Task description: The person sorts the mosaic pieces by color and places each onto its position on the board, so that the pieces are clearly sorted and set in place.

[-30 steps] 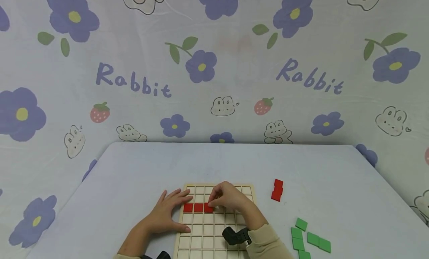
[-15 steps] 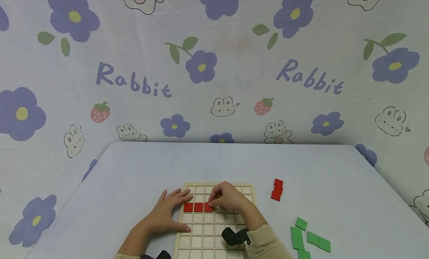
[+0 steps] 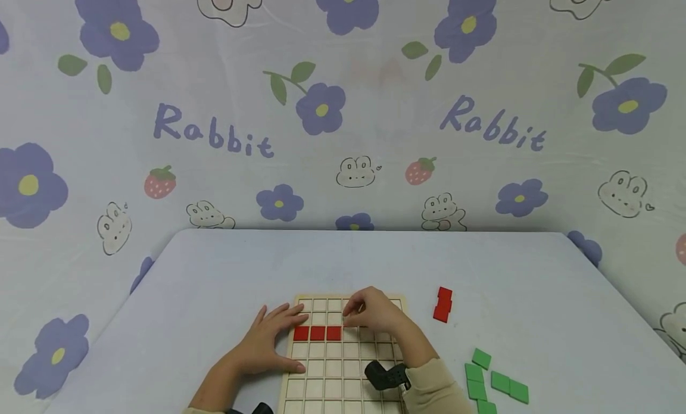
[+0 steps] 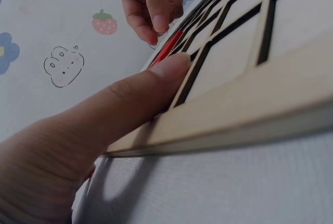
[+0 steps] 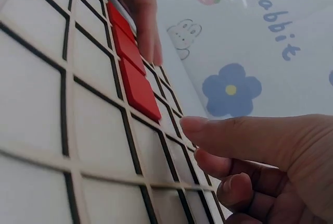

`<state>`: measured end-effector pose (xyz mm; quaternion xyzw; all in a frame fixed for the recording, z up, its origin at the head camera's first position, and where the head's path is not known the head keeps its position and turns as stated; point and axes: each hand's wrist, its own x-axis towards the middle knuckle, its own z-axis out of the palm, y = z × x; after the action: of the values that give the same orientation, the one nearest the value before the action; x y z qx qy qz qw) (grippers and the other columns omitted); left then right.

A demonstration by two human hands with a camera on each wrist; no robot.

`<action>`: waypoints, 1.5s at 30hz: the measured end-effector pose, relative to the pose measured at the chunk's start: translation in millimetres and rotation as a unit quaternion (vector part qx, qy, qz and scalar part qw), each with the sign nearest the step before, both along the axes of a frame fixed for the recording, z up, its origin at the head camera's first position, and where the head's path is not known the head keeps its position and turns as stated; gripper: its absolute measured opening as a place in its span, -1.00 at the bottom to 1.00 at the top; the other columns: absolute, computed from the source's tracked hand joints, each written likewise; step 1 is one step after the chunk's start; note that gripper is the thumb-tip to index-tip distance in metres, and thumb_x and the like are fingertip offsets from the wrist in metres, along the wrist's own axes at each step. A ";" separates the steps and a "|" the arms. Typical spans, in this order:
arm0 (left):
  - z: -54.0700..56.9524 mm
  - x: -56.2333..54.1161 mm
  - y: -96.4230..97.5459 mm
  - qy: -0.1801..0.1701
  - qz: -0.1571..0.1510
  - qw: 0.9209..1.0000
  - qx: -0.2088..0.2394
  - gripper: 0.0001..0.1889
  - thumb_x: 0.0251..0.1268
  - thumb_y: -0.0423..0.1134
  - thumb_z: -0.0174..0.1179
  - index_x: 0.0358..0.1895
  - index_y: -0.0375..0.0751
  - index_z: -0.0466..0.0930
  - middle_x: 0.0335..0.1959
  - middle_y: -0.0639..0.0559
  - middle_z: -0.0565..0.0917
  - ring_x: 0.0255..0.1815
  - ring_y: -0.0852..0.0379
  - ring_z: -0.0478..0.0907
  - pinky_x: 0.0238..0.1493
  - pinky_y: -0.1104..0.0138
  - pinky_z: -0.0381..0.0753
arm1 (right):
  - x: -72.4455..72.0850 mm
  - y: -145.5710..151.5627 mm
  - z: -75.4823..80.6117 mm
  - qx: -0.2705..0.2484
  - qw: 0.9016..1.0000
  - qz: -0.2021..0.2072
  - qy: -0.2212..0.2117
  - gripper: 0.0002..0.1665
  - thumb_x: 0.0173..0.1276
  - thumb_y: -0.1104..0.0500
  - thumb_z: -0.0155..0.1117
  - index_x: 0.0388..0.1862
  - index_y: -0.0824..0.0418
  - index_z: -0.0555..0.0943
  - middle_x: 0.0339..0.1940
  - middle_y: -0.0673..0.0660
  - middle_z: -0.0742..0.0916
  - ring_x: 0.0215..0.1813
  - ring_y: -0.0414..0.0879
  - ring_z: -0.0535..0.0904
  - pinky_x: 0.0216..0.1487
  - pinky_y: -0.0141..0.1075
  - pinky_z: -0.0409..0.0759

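A wooden grid board (image 3: 316, 387) lies on the table, with three red square tiles (image 3: 317, 333) side by side in one row from its left edge. My left hand (image 3: 264, 342) rests on the board's left edge with fingers spread; its thumb (image 4: 169, 70) presses on the frame. My right hand (image 3: 375, 311) hovers just right of the third tile. In the right wrist view its thumb (image 5: 218, 130) is stretched out above loosely bent fingers, nothing between them. The palm and wrist hide cells at the board's upper right.
Several loose red tiles (image 3: 442, 305) lie on the table right of the board. Nearer the front are several green square tiles (image 3: 474, 372). A patterned cloth (image 3: 354, 122) hangs behind the table (image 3: 268, 259). Black wrist cameras (image 3: 383, 376) sit over the board's lower part and at the lower left.
My right hand has let go of the third red tile and moved a little to the right, leaving it in its cell. The left hand has stayed put.
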<state>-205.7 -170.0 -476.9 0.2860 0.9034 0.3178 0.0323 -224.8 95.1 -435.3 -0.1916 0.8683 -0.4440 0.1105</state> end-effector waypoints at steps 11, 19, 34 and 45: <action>-3.7 0.7 -4.0 0.001 -0.002 1.000 0.004 -0.05 -0.35 0.26 0.45 0.28 0.00 0.40 0.40 0.01 0.31 0.46 -0.19 0.07 0.39 -0.24 -0.35 | -1.3 23.4 -0.9 0.012 0.999 -0.028 0.014 -0.88 0.11 0.26 0.38 -0.35 0.28 0.68 -0.47 0.05 0.64 -0.44 -0.15 0.46 -0.45 -0.36 0.49; -2.3 2.5 -5.4 0.003 -0.007 1.000 0.006 -0.05 -0.35 0.24 0.45 0.28 -0.01 0.39 0.40 -0.01 0.30 0.46 -0.21 0.06 0.38 -0.25 -0.34 | 2.5 36.3 1.9 0.011 0.999 -0.041 0.011 -0.84 0.11 0.25 0.39 -0.32 0.30 0.68 -0.46 0.06 0.64 -0.46 -0.16 0.45 -0.46 -0.35 0.48; -1.8 1.6 -7.2 0.010 -0.017 1.000 -0.003 -0.05 -0.33 0.27 0.44 0.29 -0.01 0.38 0.40 -0.01 0.30 0.46 -0.22 0.07 0.37 -0.27 -0.32 | 13.9 71.4 5.6 0.018 0.997 -0.072 0.011 -0.80 0.12 0.23 0.38 -0.29 0.33 0.67 -0.46 0.07 0.63 -0.45 -0.15 0.42 -0.49 -0.37 0.43; -1.9 1.9 -7.3 0.007 -0.015 1.000 -0.002 -0.04 -0.32 0.28 0.42 0.30 -0.01 0.38 0.41 -0.01 0.29 0.46 -0.21 0.05 0.39 -0.25 -0.33 | 21.7 96.2 4.7 0.036 0.990 -0.137 -0.003 -0.80 0.10 0.23 0.39 -0.29 0.31 0.68 -0.49 0.05 0.63 -0.47 -0.15 0.39 -0.49 -0.33 0.38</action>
<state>-203.8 -177.3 -478.8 0.3016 0.8999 0.3135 0.0314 -203.1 191.3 -430.6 -0.0653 0.9012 -0.4244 0.0584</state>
